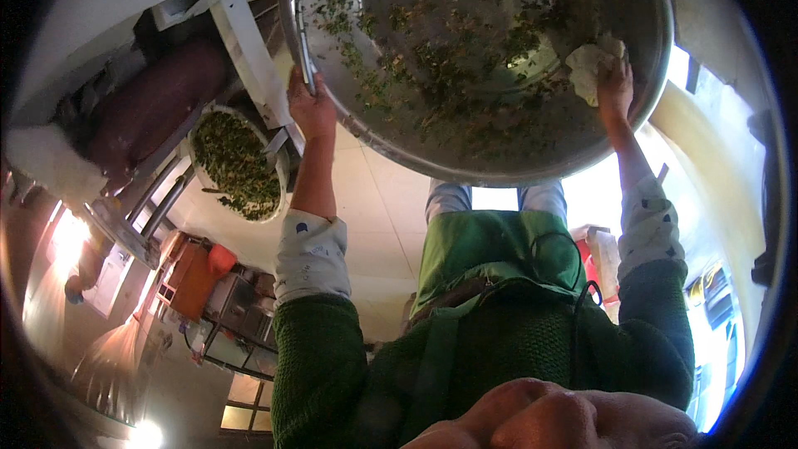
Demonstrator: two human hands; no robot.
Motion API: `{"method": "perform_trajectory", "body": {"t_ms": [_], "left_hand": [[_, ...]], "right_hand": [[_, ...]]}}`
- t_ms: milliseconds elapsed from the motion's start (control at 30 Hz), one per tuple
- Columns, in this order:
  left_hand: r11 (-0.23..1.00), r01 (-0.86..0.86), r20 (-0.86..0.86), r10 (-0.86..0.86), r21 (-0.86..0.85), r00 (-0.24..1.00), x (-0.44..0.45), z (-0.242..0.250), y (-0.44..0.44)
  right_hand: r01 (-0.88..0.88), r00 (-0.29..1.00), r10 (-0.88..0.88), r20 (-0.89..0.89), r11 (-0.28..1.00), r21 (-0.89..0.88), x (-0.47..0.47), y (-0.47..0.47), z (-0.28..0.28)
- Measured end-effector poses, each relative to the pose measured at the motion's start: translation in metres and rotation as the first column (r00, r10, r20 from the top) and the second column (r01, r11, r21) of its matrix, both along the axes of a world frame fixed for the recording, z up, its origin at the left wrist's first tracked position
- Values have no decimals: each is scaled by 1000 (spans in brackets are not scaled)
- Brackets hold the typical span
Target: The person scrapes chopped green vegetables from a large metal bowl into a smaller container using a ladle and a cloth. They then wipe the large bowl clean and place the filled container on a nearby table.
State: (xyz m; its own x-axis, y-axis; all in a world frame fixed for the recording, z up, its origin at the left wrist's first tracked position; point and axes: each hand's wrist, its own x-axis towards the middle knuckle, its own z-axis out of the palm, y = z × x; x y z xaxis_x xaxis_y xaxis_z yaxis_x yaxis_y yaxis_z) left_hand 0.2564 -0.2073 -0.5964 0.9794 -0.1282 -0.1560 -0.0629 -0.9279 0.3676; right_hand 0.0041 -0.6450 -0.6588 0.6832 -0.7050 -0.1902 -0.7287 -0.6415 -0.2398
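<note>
A wide, round metal pan (536, 156) lies before me with bits of dark green and brownish leaf (430, 68) scattered over its inside. My left hand (312, 109), at the pan's left edge, grips the lower end of a curved metal bar (292, 28) that looks like a handle. Against the inner right wall of the pan, my right hand (616, 87) holds a crumpled whitish cloth (585, 72). A pale shiny patch (530, 62) shows among the leaves left of the cloth.
Below left stands a white tub (274, 215) filled with similar leaf pieces. A white metal frame (249, 53) rises beside my left arm, near a dark reddish rounded body (165, 100). Shelving with goods (230, 305) and clear plastic bags (115, 362) are farther left.
</note>
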Motion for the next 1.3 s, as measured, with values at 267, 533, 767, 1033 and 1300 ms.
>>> {"method": "perform_trajectory", "body": {"t_ms": [267,533,767,1033,1300], "left_hand": [[997,7,217,-25,83,976,42,-41,9],[999,6,311,-17,34,950,57,-62,9],[971,-171,-26,169,-167,985,67,-62,7],[956,-187,-71,175,-224,982,76,-68,1],[921,-257,-62,250,-293,966,68,-84,20]], "right_hand": [[269,953,-247,-174,957,112,51,-45,-55],[294,872,-259,-416,956,20,109,-14,-121],[-167,799,-3,-601,959,-227,162,-81,-177],[-502,849,440,-292,843,-191,344,62,-147],[-765,579,796,176,455,455,222,250,-137]]}}
